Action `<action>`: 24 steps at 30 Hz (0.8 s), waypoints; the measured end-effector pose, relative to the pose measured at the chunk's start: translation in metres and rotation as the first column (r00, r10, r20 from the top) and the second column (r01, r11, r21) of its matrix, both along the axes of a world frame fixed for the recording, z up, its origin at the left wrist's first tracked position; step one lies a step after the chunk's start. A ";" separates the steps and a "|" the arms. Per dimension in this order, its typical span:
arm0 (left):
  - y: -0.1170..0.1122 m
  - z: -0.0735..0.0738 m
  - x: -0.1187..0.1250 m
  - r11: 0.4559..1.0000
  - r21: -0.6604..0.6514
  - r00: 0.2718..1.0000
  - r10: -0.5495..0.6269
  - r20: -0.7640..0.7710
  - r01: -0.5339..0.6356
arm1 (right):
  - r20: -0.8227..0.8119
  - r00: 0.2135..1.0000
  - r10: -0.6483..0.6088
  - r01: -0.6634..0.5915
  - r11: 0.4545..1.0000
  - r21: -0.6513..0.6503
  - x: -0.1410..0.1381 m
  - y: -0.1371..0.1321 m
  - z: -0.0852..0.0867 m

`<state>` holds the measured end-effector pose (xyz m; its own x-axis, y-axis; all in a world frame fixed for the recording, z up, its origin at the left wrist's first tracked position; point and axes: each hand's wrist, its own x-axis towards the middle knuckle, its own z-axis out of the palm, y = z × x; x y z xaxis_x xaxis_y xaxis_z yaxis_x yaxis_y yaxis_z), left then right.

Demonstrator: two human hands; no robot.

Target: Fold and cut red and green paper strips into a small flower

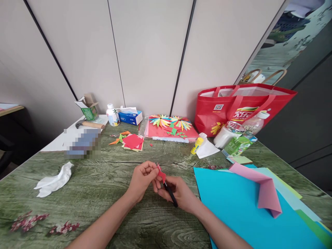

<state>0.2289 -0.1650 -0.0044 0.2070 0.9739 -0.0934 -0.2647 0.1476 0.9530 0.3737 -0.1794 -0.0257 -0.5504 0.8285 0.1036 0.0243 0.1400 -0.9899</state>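
My left hand (142,179) and my right hand (178,193) meet above the green wood-grain table (109,173), near its front middle. Between the fingertips of both hands sits a small red piece of paper (161,174). My left hand pinches its upper edge with curled fingers. My right hand is closed around a thin black pen-like tool (171,194) that slants down toward me, its upper end touching the red paper.
Blue, green and folded pink sheets (267,192) lie at the right. A crumpled tissue (54,180) lies at the left. Further back are red and orange paper squares (132,141), colourful paper stars (169,121), a glue stick (197,145), a red bag (243,103), a tissue box (130,117) and bottles.
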 end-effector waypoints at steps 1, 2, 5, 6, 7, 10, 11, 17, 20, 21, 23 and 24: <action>0.000 0.000 0.000 1.000 -0.003 1.000 0.001 0.000 -0.001 | -0.002 1.000 0.000 0.000 1.000 -0.001 0.000 0.000 0.000; 0.000 0.000 0.000 1.000 -0.007 1.000 0.001 0.000 -0.001 | -0.003 1.000 0.000 0.000 1.000 -0.003 0.000 0.000 0.000; 0.001 0.000 -0.001 1.000 -0.018 1.000 -0.004 0.007 0.004 | 0.010 1.000 0.003 -0.003 1.000 -0.010 0.000 0.000 0.000; 0.001 -0.001 -0.002 1.000 -0.022 1.000 -0.009 0.011 0.009 | 0.018 1.000 -0.001 0.001 1.000 -0.018 0.000 0.000 -0.001; 0.001 -0.001 -0.002 1.000 -0.026 1.000 -0.015 0.015 0.015 | 0.026 1.000 -0.007 0.008 1.000 -0.027 0.000 0.000 -0.002; 0.001 -0.001 -0.002 0.999 -0.037 1.000 -0.015 0.019 0.016 | 0.043 0.999 -0.026 0.028 0.998 -0.056 0.000 0.000 -0.005; 0.001 -0.001 -0.002 0.999 -0.039 1.000 -0.011 0.019 0.011 | 0.041 0.999 -0.027 0.029 0.998 -0.063 0.000 0.000 -0.006; 0.001 -0.001 -0.001 0.998 -0.063 1.000 0.003 0.024 -0.001 | 0.051 0.998 -0.032 0.037 0.994 -0.101 0.001 -0.001 -0.012; 0.002 -0.001 -0.002 0.997 -0.073 1.000 0.008 0.022 -0.006 | 0.058 0.998 -0.038 0.043 0.994 -0.096 0.001 0.000 -0.013; 0.002 -0.001 -0.002 0.997 -0.074 1.000 0.008 0.022 -0.007 | 0.055 0.998 -0.038 0.043 0.995 -0.095 0.002 0.000 -0.013; 0.002 -0.001 -0.002 0.997 -0.075 1.000 0.006 0.024 -0.004 | 0.049 0.998 -0.032 0.037 0.994 -0.103 0.002 0.000 -0.012; 0.002 -0.001 -0.002 0.997 -0.075 1.000 0.005 0.025 -0.003 | 0.045 0.999 -0.030 0.035 0.993 -0.112 0.002 0.000 -0.012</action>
<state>0.2270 -0.1629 -0.0056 0.2064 0.9651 -0.1610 -0.2892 0.2174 0.9323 0.3760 -0.1799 -0.0377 -0.5249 0.8510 -0.0152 0.0704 0.0256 -0.9972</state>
